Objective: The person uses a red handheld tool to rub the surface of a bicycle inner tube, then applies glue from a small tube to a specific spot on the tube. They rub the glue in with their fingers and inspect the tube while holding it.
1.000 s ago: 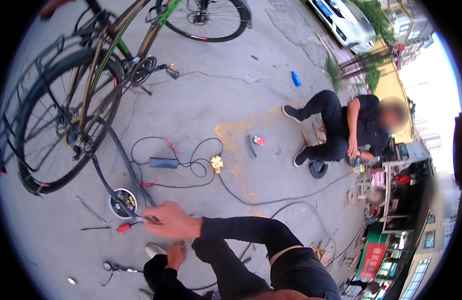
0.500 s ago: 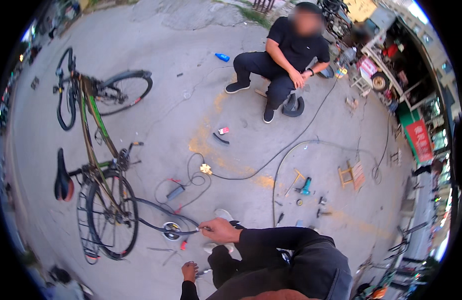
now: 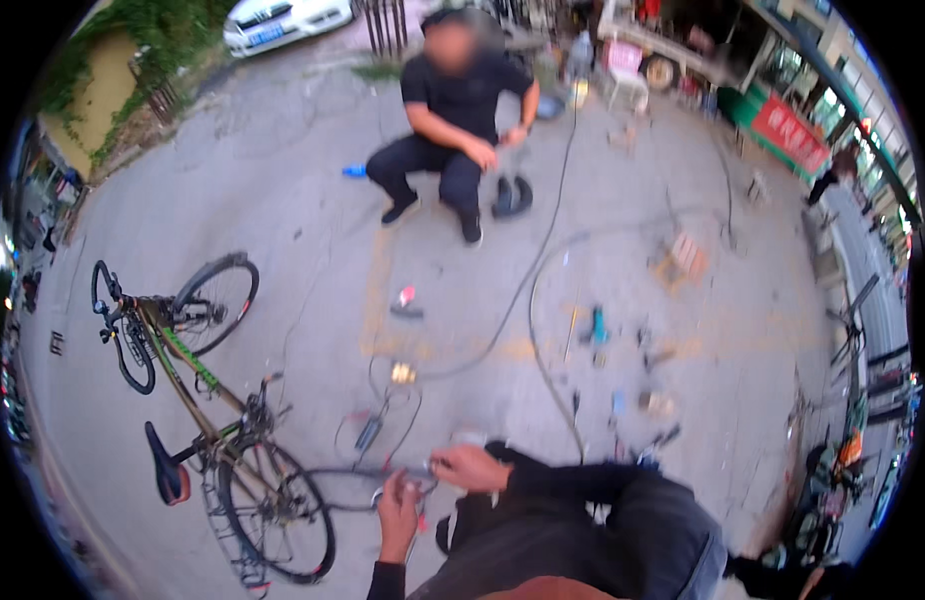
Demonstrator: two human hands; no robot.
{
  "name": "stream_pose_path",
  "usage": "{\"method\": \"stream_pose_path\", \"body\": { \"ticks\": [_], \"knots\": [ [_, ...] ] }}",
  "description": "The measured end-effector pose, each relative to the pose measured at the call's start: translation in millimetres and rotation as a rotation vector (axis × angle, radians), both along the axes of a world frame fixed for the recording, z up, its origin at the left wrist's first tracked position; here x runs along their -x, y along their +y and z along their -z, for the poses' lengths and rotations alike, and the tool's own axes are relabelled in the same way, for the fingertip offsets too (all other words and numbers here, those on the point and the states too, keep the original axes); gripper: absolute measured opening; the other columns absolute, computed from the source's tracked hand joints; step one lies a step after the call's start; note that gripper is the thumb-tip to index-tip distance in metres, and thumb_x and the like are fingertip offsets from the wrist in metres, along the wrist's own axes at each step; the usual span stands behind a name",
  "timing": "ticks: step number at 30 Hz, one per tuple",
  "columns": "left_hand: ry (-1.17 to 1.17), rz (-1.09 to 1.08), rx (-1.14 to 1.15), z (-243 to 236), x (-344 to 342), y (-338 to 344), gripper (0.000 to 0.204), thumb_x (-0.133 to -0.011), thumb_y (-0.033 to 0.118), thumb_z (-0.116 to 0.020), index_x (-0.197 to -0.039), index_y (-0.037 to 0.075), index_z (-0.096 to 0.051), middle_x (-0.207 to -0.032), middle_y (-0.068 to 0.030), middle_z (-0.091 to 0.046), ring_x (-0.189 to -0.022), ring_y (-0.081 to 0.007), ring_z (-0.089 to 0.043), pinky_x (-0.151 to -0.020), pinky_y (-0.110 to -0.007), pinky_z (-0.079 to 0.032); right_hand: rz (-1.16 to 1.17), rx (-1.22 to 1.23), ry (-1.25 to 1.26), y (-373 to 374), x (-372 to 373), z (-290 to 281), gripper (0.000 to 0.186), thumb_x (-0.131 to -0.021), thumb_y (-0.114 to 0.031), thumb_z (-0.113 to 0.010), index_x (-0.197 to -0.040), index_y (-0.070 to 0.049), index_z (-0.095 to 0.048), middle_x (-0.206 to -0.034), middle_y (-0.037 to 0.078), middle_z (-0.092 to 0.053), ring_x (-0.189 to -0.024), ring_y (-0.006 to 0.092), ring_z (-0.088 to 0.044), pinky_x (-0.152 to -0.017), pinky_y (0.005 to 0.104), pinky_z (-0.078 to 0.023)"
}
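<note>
My right hand (image 3: 473,468) is closed in a pinch on a black bicycle inner tube (image 3: 353,472). The tube runs left across the ground to the rear wheel (image 3: 275,512) of a bicycle (image 3: 198,382) lying on its side. Just left of the pinch, my left hand (image 3: 401,505) is raised close to the tube, its fingers drawn together. Blur hides what the left fingers hold, if anything. A red object (image 3: 421,523) shows beside that hand.
Across from me squats a person (image 3: 453,130) in black. A cable with a yellow block (image 3: 403,372) and a grey device (image 3: 368,432) lie ahead. Rightward are a teal power tool (image 3: 598,324), a hose (image 3: 536,330), small tools and a small stool (image 3: 683,262).
My left hand has come up from low beside my leg to near my right hand. The view has swung, shifting the bicycle and person; my right hand keeps its pinch.
</note>
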State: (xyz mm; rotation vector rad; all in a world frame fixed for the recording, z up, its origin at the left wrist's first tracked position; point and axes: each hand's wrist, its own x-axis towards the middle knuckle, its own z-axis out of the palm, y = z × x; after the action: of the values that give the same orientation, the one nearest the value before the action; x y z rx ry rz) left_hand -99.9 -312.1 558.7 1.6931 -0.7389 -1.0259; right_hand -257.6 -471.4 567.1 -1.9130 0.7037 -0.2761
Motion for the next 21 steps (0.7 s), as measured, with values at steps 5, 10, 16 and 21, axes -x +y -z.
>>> {"method": "stream_pose_path", "body": {
  "ticks": [5,10,16,21],
  "knots": [
    [0.007,0.122,0.105,-22.1,28.6,-25.7,0.018,-0.096,0.006,-0.064,-0.11,-0.005,-0.068,-0.094,-0.0071,-0.071,-0.084,-0.0109,-0.066,-0.075,-0.026,-0.055,0.14,-0.219,0.014,35.9,32.3,-37.5,0.026,-0.097,-0.024,-0.057,-0.1,0.0,-0.065,-0.077,0.02,-0.062,-0.069,0.0314,-0.063,-0.064,0.0409,-0.047],
    [0.363,0.061,0.064,-37.9,29.7,1.9,0.015,-0.093,0.003,-0.067,-0.107,-0.003,-0.069,-0.095,-0.006,-0.069,-0.083,-0.0111,-0.066,-0.073,-0.025,-0.054,0.067,-0.343,-0.059,57.6,35.1,-57.1,0.025,-0.097,-0.021,-0.055,-0.102,0.002,-0.065,-0.08,0.016,-0.066,-0.068,0.0257,-0.061,-0.067,0.0371,-0.049],
    [0.085,0.272,0.076,-68.1,25.9,-2.3,0.019,-0.09,-0.001,-0.069,-0.108,-0.004,-0.073,-0.099,-0.0061,-0.065,-0.081,-0.0109,-0.063,-0.071,-0.024,-0.052,0.079,-0.354,-0.196,70.4,46.8,-47.3,0.025,-0.098,-0.018,-0.054,-0.108,0.003,-0.062,-0.077,0.015,-0.062,-0.07,0.017,-0.054,-0.067,0.0353,-0.048],
    [-0.052,0.51,0.07,-75.0,43.2,-55.3,0.018,-0.09,-0.001,-0.069,-0.107,-0.005,-0.073,-0.098,-0.0058,-0.065,-0.079,-0.0106,-0.064,-0.069,-0.022,-0.051,0.232,-0.344,-0.218,51.0,78.3,-44.3,0.024,-0.098,-0.021,-0.054,-0.102,0.002,-0.061,-0.079,0.019,-0.064,-0.067,0.0245,-0.06,-0.064,0.0392,-0.047]
  ]
}}
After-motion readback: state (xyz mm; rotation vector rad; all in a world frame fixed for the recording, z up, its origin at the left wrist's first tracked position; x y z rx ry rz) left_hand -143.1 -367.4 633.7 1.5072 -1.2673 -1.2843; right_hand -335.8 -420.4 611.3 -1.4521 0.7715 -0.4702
